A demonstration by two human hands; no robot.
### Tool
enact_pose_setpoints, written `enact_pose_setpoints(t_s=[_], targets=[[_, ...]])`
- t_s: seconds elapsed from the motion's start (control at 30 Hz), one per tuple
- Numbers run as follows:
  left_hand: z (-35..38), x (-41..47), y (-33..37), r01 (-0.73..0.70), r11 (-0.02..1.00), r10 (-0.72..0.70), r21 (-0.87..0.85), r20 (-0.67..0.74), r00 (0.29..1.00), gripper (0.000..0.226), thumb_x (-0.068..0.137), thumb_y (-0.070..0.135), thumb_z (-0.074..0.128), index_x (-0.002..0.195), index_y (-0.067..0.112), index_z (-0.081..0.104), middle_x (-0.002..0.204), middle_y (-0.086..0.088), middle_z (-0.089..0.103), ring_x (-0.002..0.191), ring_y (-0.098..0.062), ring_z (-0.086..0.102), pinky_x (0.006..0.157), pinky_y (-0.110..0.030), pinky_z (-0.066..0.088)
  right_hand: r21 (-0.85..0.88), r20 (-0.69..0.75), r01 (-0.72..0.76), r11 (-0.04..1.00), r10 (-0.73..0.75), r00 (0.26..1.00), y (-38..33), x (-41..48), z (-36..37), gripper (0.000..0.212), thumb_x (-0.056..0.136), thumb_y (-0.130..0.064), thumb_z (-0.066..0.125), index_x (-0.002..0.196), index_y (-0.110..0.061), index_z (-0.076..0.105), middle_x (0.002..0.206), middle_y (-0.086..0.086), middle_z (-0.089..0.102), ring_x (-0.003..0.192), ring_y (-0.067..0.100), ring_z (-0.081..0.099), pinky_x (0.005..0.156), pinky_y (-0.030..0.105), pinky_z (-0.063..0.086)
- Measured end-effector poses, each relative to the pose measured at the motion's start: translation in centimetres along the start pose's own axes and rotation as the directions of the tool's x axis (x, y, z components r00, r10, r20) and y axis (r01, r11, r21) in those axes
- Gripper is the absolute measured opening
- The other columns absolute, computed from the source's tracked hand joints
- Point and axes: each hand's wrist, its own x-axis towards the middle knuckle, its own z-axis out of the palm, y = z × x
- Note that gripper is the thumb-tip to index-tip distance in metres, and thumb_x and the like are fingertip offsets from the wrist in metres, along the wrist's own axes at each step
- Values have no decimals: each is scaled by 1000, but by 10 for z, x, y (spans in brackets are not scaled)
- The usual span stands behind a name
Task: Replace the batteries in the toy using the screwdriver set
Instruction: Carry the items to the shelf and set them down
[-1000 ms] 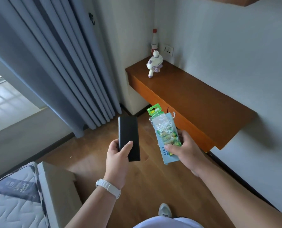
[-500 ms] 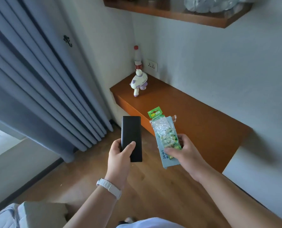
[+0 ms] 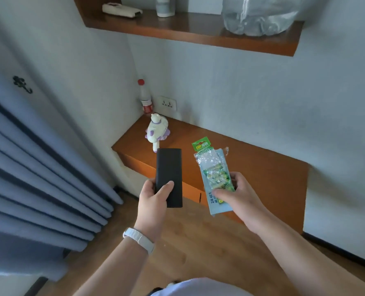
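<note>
My left hand (image 3: pixel 154 197) is clamped round the near end of the black case (image 3: pixel 169 167), thumb on top, its long axis running straight away from me with the far end aimed at the toy (image 3: pixel 157 130). The toy stands upright near the left corner of the desk (image 3: pixel 262 167). My right hand (image 3: pixel 239 195) grips the battery pack (image 3: pixel 211 165) and a blue packet (image 3: pixel 220 207) behind it, with the toy ahead and off to its left, so the left hand looks nearer, and something needs setting down first.
</note>
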Motion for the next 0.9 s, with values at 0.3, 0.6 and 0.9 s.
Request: enact_pose_setpoints(t_s=[0.3,0.6,0.9], targets=[[-47,92,19,46,999,-49,26,175,983,57,64,52,76,108,18,65,93,-2,75,75,-12,74,58,-25,57,47,-215,-53,997,62,975,-19,22,61,57,58,-42,78,108,-33,52,103,-5,68,83,5,71,64,23,55],[-23,126,22,98,992,-118,75,324,939,39,77,43,73,109,23,64,86,1,75,76,-21,76,60,-36,60,95,-343,-88,992,116,932,-26,32,55,50,72,-25,82,111,-32,51,105,-3,69,87,8,73,64,23,57],[23,153,16,87,986,-131,140,339,932,19,92,33,71,109,29,64,90,9,76,85,-15,75,63,-27,60,107,-379,-82,991,117,918,-9,65,31,43,81,-17,78,110,-31,49,104,-4,68,83,1,71,59,17,55]])
